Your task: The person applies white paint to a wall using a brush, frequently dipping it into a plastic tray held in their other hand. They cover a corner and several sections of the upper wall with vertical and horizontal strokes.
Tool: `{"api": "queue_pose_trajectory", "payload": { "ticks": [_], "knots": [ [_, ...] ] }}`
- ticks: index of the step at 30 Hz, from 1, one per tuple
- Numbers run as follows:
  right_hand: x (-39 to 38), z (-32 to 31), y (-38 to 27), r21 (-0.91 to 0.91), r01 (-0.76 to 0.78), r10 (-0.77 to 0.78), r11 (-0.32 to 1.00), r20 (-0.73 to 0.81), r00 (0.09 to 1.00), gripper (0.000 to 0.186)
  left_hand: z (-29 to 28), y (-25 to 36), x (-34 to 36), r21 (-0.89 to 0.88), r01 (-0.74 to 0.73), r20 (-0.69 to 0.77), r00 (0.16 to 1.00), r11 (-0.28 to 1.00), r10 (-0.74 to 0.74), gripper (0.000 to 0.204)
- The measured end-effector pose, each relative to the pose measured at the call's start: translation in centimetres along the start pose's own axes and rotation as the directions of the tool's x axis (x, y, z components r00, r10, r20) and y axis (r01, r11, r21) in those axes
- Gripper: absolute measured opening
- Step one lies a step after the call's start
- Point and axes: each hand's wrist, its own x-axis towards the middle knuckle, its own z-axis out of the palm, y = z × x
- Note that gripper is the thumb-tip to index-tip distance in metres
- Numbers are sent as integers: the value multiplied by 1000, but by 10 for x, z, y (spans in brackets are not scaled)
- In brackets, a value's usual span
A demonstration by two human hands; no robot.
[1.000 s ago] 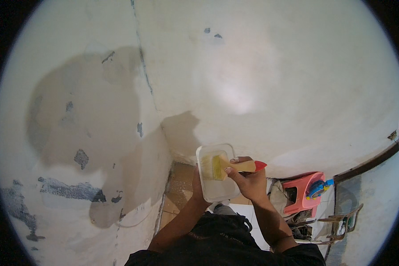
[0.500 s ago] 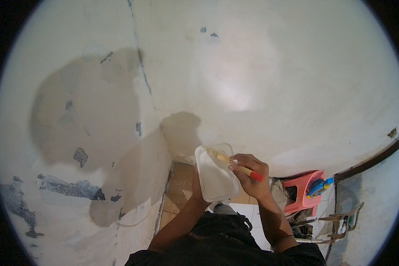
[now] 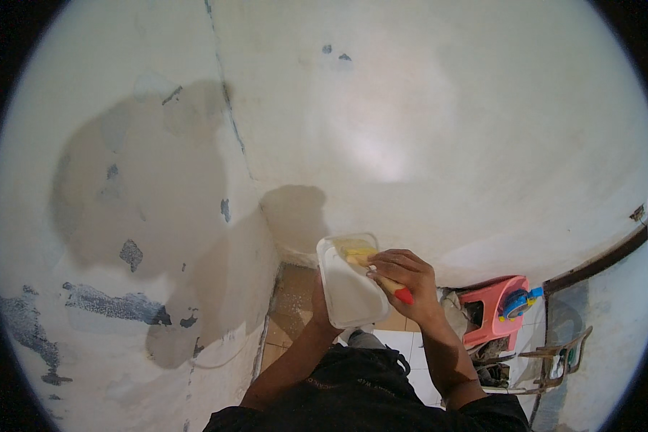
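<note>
A rectangular white plastic tub (image 3: 345, 295) of white paint sits in my left hand (image 3: 322, 308), whose fingers are mostly hidden behind it. My right hand (image 3: 407, 273) grips a wide paintbrush (image 3: 356, 253) by its pale wooden handle with a red tip. The yellow ferrule and bristles are inside the upper part of the tub.
Off-white walls (image 3: 417, 122) meet in a corner, the left one with grey flaked patches (image 3: 119, 308). Tan and white floor tiles (image 3: 288, 288) show below. At right are a pink plastic stool (image 3: 475, 327) with a blue object (image 3: 517, 302) on it, piled cloth and a metal frame (image 3: 558, 367).
My right hand has rolled over, now knuckles up, and the brush has turned from lying flat across the tub to pointing diagonally into its upper part. The tub stays about where it was.
</note>
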Motion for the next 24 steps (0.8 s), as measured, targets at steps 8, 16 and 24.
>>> {"api": "queue_pose_trajectory", "payload": {
  "ticks": [8, 16, 24],
  "knots": [
    [-9, 0, -8, 262, -298, 328, 918, -77, 942, 20, -9, 3, -3, -41, 105, -171, 979, 994, -110, 64],
    [2, 20, 20, 877, -441, 850, 189, 78, 521, 13, -15, 13, -11, -298, 115, -41, 990, 948, -133, 67],
    [56, 35, 32, 960, -279, 791, 23, 153, 592, 18, -17, 29, -23, -262, 27, -154, 986, 965, -69, 65]
  ]
}}
